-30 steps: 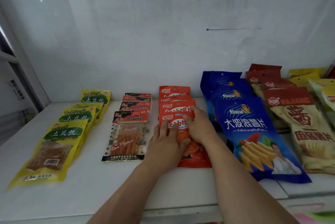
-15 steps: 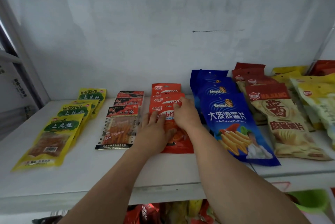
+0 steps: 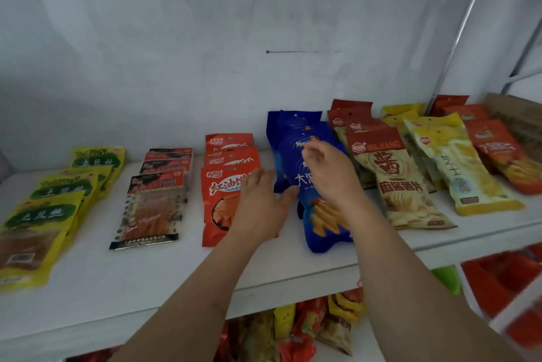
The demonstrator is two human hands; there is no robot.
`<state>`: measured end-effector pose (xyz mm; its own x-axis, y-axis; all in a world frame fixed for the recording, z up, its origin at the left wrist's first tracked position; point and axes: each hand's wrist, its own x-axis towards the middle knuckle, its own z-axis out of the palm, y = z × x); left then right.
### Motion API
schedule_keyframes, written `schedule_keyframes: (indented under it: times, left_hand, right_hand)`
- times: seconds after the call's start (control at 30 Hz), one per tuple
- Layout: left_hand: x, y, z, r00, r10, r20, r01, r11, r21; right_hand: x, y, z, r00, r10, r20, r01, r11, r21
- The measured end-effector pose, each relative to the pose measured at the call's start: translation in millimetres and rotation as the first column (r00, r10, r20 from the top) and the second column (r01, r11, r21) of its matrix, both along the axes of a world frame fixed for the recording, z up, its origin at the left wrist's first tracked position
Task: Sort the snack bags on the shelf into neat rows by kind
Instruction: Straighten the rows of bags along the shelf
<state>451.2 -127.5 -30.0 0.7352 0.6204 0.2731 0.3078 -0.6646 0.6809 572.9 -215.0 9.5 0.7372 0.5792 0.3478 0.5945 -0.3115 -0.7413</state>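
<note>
Rows of snack bags lie on the white shelf (image 3: 146,282): yellow-green bags (image 3: 44,215) at left, clear-and-black bags (image 3: 152,203), orange-red bags (image 3: 223,185), blue chip bags (image 3: 296,139), then cream bags with red tops (image 3: 401,185), yellow bags (image 3: 457,165) and orange bags (image 3: 498,150) at right. My left hand (image 3: 261,209) hovers open over the right edge of the front orange-red bag. My right hand (image 3: 331,174) is over the front blue bag, fingers apart and curled, holding nothing that I can see.
The shelf's white back wall is close behind the rows. A metal upright (image 3: 451,56) stands at the right. A lower shelf holds more mixed snack bags (image 3: 308,329) and red packs (image 3: 504,282). The shelf's front edge runs below my forearms.
Both hands have left the orange-red stack and moved right. The right hand now sits over the blue bags, the left at the orange-red bag's right edge. The view also shifted right.
</note>
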Motion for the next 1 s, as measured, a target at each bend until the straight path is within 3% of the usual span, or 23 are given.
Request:
schedule_keyframes:
  times: [0.07, 0.13, 0.27, 0.37, 0.63, 0.77, 1.0]
  left_hand:
    - [13.7, -16.4, 0.7, 0.997, -0.044, 0.070, 0.059, 0.971, -0.233]
    - [29.6, -25.8, -6.1, 0.996, -0.037, 0.087, 0.066, 0.935, -0.349]
    - [57.1, -34.7, -19.1, 0.999, 0.049, -0.019, -0.052, 0.942, -0.330]
    - [69.3, -38.3, -22.2, 0.992, 0.110, -0.069, -0.125, 0.949, -0.289]
    - [88.4, -28.7, -8.8, 0.960, 0.278, 0.041, -0.244, 0.897, -0.370]
    - [99.9, -12.2, -5.3, 0.957, 0.285, 0.054, -0.211, 0.811, -0.546]
    - [106.3, -0.4, -10.9, 0.968, 0.235, 0.087, -0.149, 0.818, -0.555]
  right_hand:
    - [18.7, -19.2, -6.9, 0.998, -0.061, 0.017, 0.061, 0.998, -0.009]
    - [35.7, -34.8, -16.2, 0.994, -0.106, 0.002, 0.106, 0.993, -0.052]
    - [60.9, -47.5, -39.4, 0.993, -0.078, -0.092, 0.060, 0.982, -0.178]
    - [74.3, -46.1, -50.2, 0.987, 0.010, -0.160, -0.038, 0.984, -0.172]
    - [106.1, -22.3, -50.9, 0.945, 0.043, -0.325, -0.094, 0.985, -0.143]
    - [120.5, -3.1, -51.8, 0.894, 0.023, -0.448, -0.081, 0.991, -0.111]
    - [131.0, 13.9, -52.2, 0.863, 0.022, -0.504, -0.083, 0.992, -0.099]
